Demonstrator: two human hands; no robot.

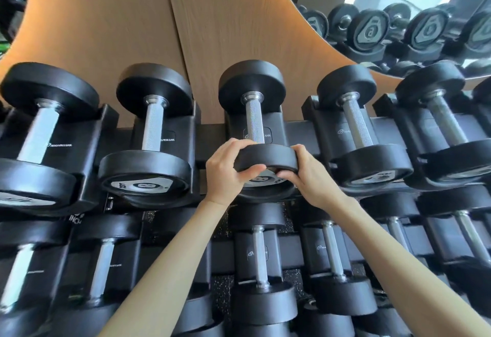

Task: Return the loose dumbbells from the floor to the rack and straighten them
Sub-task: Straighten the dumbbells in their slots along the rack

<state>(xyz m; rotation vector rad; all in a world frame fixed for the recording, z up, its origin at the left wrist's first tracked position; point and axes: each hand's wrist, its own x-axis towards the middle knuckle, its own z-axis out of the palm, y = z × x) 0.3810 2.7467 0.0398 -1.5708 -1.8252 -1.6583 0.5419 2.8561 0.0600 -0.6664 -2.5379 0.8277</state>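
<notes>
At the near head of the dumbbell (265,157), our left hand (227,169) and right hand (308,174) clamp its rim from either side. We should turn it evenly so the handle (254,121) sits square in the rack cradle (277,121), far head seated.

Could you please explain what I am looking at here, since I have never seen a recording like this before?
There is no machine: a person wears one wide-angle camera on the head, looking down at their own bare arms. The left hand and right hand each curl round the near head of a black dumbbell resting on the top row of the rack. Other dumbbells sit either side and on the row below. A mirror at upper right reflects more.
</notes>
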